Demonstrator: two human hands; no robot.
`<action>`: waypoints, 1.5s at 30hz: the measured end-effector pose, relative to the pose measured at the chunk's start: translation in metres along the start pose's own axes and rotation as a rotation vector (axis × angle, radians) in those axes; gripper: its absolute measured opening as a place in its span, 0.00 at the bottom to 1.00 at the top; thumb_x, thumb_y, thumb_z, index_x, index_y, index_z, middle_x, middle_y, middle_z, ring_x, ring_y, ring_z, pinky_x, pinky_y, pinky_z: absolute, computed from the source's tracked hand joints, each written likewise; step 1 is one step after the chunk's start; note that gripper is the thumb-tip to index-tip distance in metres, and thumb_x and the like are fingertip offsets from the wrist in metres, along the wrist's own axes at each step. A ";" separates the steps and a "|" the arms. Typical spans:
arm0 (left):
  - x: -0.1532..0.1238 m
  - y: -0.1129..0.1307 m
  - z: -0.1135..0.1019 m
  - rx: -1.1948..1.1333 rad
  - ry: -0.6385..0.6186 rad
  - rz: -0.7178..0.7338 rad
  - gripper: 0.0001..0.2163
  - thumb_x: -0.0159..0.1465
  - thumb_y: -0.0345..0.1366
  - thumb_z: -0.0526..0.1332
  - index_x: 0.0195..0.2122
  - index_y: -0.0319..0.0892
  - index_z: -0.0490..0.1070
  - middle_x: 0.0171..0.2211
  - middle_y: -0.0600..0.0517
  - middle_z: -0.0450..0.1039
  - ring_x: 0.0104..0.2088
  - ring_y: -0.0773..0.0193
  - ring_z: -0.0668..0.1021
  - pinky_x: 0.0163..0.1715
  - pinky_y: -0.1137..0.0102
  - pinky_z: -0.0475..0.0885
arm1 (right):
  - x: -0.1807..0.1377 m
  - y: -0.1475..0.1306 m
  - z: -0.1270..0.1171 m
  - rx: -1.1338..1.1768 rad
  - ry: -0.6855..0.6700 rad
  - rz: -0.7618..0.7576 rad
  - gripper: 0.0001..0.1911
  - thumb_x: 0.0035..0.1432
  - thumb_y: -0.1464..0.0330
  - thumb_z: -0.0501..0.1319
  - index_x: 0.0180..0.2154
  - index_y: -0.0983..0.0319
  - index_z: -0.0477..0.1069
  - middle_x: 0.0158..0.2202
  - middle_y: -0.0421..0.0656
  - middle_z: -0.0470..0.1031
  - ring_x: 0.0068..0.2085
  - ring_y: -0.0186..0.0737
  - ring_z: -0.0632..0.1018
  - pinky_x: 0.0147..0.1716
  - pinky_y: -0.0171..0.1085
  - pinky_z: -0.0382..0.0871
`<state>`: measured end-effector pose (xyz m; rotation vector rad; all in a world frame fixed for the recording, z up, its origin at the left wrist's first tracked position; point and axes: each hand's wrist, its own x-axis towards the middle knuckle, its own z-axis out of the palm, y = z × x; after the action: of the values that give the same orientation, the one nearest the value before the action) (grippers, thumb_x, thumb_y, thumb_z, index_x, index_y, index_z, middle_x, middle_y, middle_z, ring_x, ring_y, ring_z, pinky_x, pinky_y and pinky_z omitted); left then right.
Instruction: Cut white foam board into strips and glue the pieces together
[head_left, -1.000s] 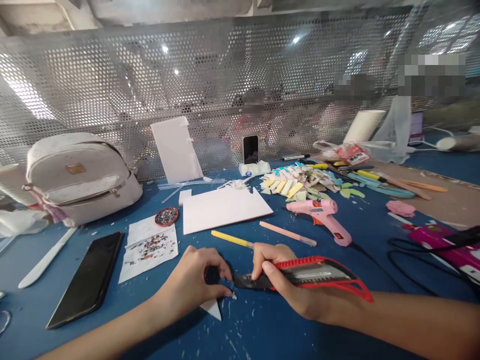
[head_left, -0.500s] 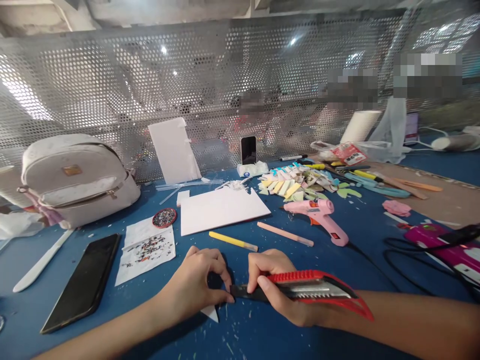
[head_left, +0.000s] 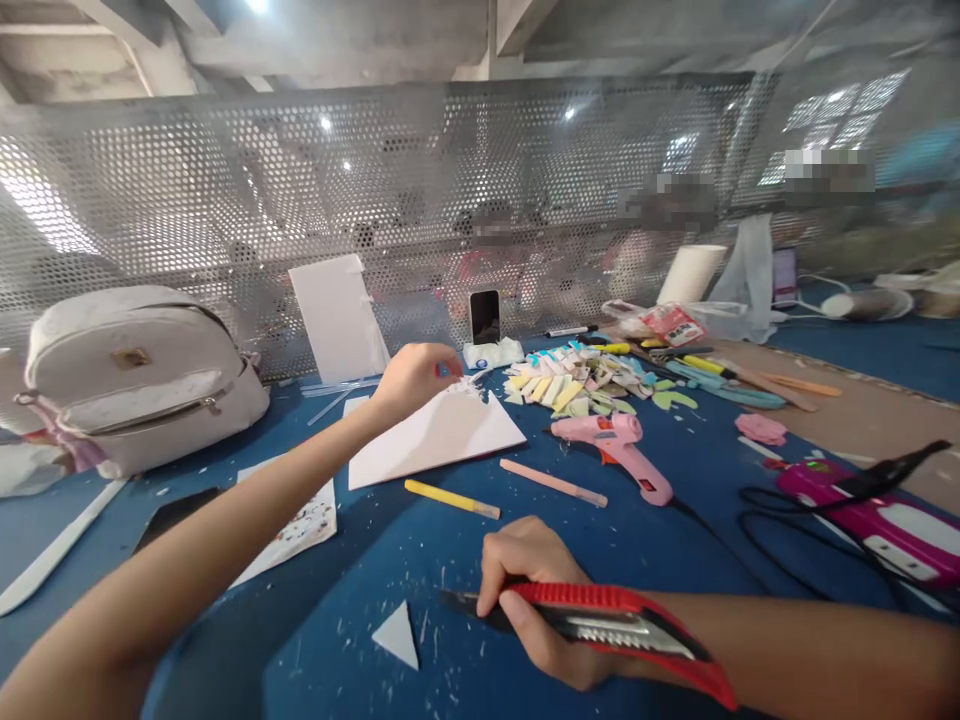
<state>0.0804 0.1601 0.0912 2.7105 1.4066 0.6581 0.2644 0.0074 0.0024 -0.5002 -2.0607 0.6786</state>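
Note:
My right hand (head_left: 536,605) grips a red utility knife (head_left: 630,630), its dark blade pointing left just above the blue table. Left of the blade tip lies a small white triangular piece (head_left: 399,636), touched by neither hand. My left hand (head_left: 421,378) is stretched forward over the far edge of a white foam board (head_left: 442,440), beside a little heap of white scraps (head_left: 474,385). Its thumb and fingers are pinched together; whatever may be between them is too small to make out.
A yellow marker (head_left: 452,499) and a peach marker (head_left: 553,483) lie before the board. To the right are a pink glue gun (head_left: 611,445), a heap of coloured pieces (head_left: 577,380) and a magenta power strip (head_left: 862,520). A white backpack (head_left: 142,375) stands left, near a phone (head_left: 169,515).
My left hand has left the knife tip and moved forward to the scraps by the board. The triangular piece now shows fully. My right hand still holds the knife in about the same place.

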 end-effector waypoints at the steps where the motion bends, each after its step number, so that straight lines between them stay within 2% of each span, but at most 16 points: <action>1: 0.013 0.000 0.006 0.016 0.005 0.015 0.07 0.68 0.36 0.61 0.43 0.39 0.74 0.43 0.49 0.76 0.41 0.60 0.78 0.44 0.60 0.74 | 0.000 -0.001 0.000 0.000 0.001 -0.002 0.13 0.59 0.63 0.49 0.27 0.60 0.67 0.17 0.38 0.66 0.19 0.35 0.69 0.21 0.34 0.62; 3: 0.032 -0.001 0.019 0.041 0.009 0.045 0.11 0.68 0.38 0.61 0.49 0.40 0.72 0.49 0.46 0.74 0.46 0.57 0.78 0.47 0.56 0.74 | -0.001 -0.003 -0.001 -0.010 -0.011 0.008 0.12 0.58 0.63 0.50 0.27 0.59 0.66 0.17 0.38 0.66 0.19 0.36 0.70 0.22 0.35 0.62; 5: 0.040 -0.002 0.028 0.051 -0.001 0.074 0.13 0.68 0.38 0.61 0.52 0.40 0.70 0.53 0.45 0.71 0.49 0.55 0.77 0.48 0.54 0.74 | -0.002 -0.003 -0.003 -0.035 -0.029 0.033 0.11 0.58 0.63 0.50 0.27 0.58 0.66 0.17 0.39 0.67 0.20 0.37 0.71 0.22 0.35 0.63; 8: 0.028 -0.004 0.029 0.037 -0.016 0.094 0.13 0.68 0.37 0.60 0.53 0.41 0.69 0.53 0.45 0.71 0.49 0.55 0.77 0.49 0.54 0.73 | -0.001 0.000 -0.003 -0.022 -0.026 0.003 0.09 0.57 0.64 0.51 0.28 0.57 0.66 0.17 0.37 0.67 0.19 0.36 0.70 0.23 0.35 0.63; 10: 0.008 -0.005 0.022 0.013 -0.024 0.097 0.13 0.68 0.33 0.60 0.54 0.40 0.69 0.53 0.45 0.72 0.51 0.54 0.76 0.51 0.53 0.71 | 0.000 0.002 -0.001 0.016 -0.003 -0.066 0.07 0.55 0.66 0.52 0.28 0.58 0.66 0.17 0.36 0.66 0.18 0.34 0.69 0.23 0.34 0.63; 13: -0.035 -0.003 0.007 -0.039 -0.049 0.091 0.14 0.68 0.28 0.57 0.54 0.40 0.69 0.54 0.43 0.72 0.54 0.54 0.74 0.54 0.60 0.68 | 0.003 0.003 0.001 0.044 -0.025 -0.161 0.05 0.51 0.68 0.53 0.30 0.58 0.66 0.17 0.36 0.65 0.17 0.32 0.67 0.21 0.32 0.61; 16: -0.085 0.004 -0.005 -0.110 -0.095 0.060 0.10 0.68 0.29 0.57 0.49 0.40 0.70 0.48 0.45 0.74 0.48 0.58 0.76 0.49 0.64 0.70 | 0.005 0.002 0.003 0.042 -0.042 -0.224 0.06 0.49 0.68 0.51 0.30 0.59 0.66 0.17 0.36 0.65 0.16 0.31 0.64 0.20 0.32 0.59; 19: -0.135 0.013 -0.009 -0.202 -0.207 0.039 0.04 0.67 0.33 0.60 0.41 0.44 0.73 0.39 0.51 0.77 0.40 0.62 0.78 0.42 0.69 0.72 | 0.006 0.004 0.005 0.069 -0.002 -0.268 0.07 0.48 0.69 0.51 0.30 0.59 0.66 0.17 0.35 0.63 0.15 0.30 0.63 0.19 0.31 0.58; 21: -0.163 0.021 -0.007 -0.367 -0.336 -0.086 0.08 0.63 0.39 0.65 0.42 0.45 0.73 0.40 0.52 0.75 0.40 0.61 0.77 0.40 0.69 0.72 | 0.005 0.006 0.007 0.080 0.008 -0.270 0.07 0.48 0.69 0.52 0.30 0.59 0.66 0.16 0.34 0.64 0.15 0.30 0.62 0.19 0.30 0.58; 24: -0.191 0.032 -0.001 -0.400 -0.404 -0.130 0.20 0.54 0.45 0.73 0.45 0.47 0.72 0.44 0.50 0.72 0.44 0.55 0.75 0.43 0.65 0.70 | 0.005 0.008 0.007 0.045 -0.010 -0.237 0.06 0.49 0.69 0.53 0.30 0.59 0.67 0.17 0.35 0.65 0.16 0.31 0.65 0.19 0.31 0.59; 25: -0.196 0.036 0.001 -0.399 -0.414 -0.140 0.21 0.52 0.46 0.74 0.44 0.47 0.72 0.45 0.50 0.71 0.45 0.54 0.74 0.44 0.65 0.70 | 0.005 0.008 0.006 0.025 -0.016 -0.226 0.06 0.50 0.69 0.53 0.30 0.59 0.67 0.17 0.35 0.65 0.17 0.32 0.66 0.20 0.31 0.60; 29: -0.196 0.043 0.003 -0.405 -0.393 -0.152 0.13 0.57 0.42 0.71 0.39 0.46 0.71 0.43 0.50 0.72 0.45 0.55 0.74 0.44 0.65 0.68 | 0.006 0.006 0.004 -0.008 -0.033 -0.218 0.05 0.53 0.69 0.53 0.31 0.59 0.67 0.17 0.35 0.65 0.17 0.32 0.66 0.20 0.31 0.61; 34: -0.185 0.037 0.001 -0.456 -0.179 -0.237 0.10 0.60 0.33 0.68 0.40 0.44 0.70 0.37 0.53 0.74 0.39 0.59 0.75 0.41 0.67 0.67 | 0.006 0.005 0.003 -0.152 -0.055 -0.239 0.05 0.52 0.70 0.54 0.33 0.59 0.66 0.19 0.35 0.68 0.18 0.32 0.68 0.22 0.32 0.60; 38: -0.185 0.033 0.000 -0.504 -0.071 -0.331 0.08 0.60 0.34 0.68 0.39 0.43 0.71 0.33 0.55 0.75 0.35 0.61 0.75 0.37 0.69 0.68 | 0.007 0.009 0.001 -0.324 -0.169 -0.173 0.07 0.58 0.66 0.59 0.40 0.59 0.66 0.29 0.38 0.77 0.25 0.35 0.76 0.24 0.33 0.61; 42: -0.189 0.033 0.001 -0.445 -0.025 -0.320 0.08 0.61 0.35 0.66 0.41 0.44 0.71 0.32 0.54 0.75 0.34 0.61 0.76 0.36 0.68 0.68 | 0.009 0.015 -0.001 -0.350 -0.207 -0.104 0.14 0.58 0.65 0.64 0.45 0.57 0.65 0.37 0.38 0.79 0.33 0.38 0.79 0.30 0.33 0.63; 45: -0.190 0.031 0.001 -0.413 -0.036 -0.313 0.08 0.62 0.35 0.65 0.43 0.44 0.71 0.34 0.54 0.75 0.35 0.60 0.77 0.37 0.67 0.69 | 0.010 0.017 -0.002 -0.392 -0.273 -0.103 0.13 0.60 0.67 0.63 0.47 0.57 0.65 0.37 0.39 0.78 0.35 0.39 0.78 0.32 0.33 0.63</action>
<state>0.0091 -0.0078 0.0285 2.1248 1.4506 0.7688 0.2619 0.0265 -0.0010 -0.5381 -2.4761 0.2904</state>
